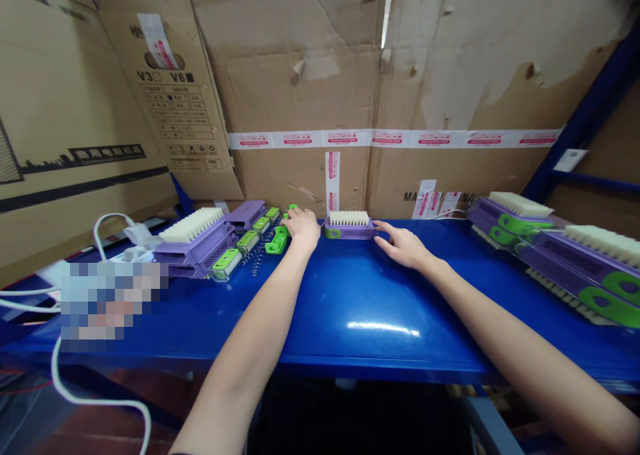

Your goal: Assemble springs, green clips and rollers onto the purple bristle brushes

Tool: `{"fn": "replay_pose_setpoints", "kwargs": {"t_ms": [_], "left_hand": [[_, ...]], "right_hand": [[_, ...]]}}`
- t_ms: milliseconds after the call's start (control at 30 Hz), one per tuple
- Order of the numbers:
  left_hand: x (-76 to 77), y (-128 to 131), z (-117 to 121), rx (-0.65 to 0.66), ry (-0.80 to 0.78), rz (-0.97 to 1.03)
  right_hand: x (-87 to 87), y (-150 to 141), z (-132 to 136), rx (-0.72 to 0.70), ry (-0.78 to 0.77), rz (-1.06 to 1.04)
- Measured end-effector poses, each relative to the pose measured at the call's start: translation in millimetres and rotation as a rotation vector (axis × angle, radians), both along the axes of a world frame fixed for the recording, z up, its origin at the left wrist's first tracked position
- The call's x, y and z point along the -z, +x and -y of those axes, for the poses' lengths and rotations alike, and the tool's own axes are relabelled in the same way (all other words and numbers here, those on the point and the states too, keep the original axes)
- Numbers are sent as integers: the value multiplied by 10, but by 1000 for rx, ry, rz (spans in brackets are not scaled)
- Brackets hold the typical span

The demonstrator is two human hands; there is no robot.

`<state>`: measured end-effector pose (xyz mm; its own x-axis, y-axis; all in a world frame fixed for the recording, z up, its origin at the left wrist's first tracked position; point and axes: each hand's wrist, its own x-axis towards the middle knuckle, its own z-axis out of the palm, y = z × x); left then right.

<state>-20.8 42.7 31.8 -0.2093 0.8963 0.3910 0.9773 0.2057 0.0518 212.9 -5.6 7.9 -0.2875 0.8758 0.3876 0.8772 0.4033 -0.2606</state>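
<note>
A purple brush (350, 228) with cream bristles facing up and a green patch on its left end lies near the back of the blue table. My right hand (404, 245) is at its right end, fingers apart, with the fingertips touching or very close to it. Left of the brush, my left hand (303, 227) bends its fingers down around one of the green plastic parts; the fingertips are partly hidden. Another green plastic part (277, 240) lies just beside that hand. Several thin metal springs (256, 258) are scattered to its left.
Clear cases with green tops (227, 264) form a row left of the springs. Beyond them are stacked purple brush bodies (193, 248) and white cables (103, 231). Assembled purple-green brushes (583, 261) are piled at right. Cardboard (300, 95) walls the back of the blue table (350, 308).
</note>
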Motion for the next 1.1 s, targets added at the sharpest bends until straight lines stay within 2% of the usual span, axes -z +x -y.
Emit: {"fn": "replay_pose_setpoints", "kwargs": {"t_ms": [133, 333, 1100], "left_hand": [[-10, -74, -9, -129, -119, 42], [-23, -83, 1, -190, -204, 68], [-213, 45, 161, -88, -258, -27]], "right_hand": [[7, 3, -8, -4, -7, 2], [15, 13, -18, -1, -9, 6], [14, 3, -6, 6, 12, 9]]}}
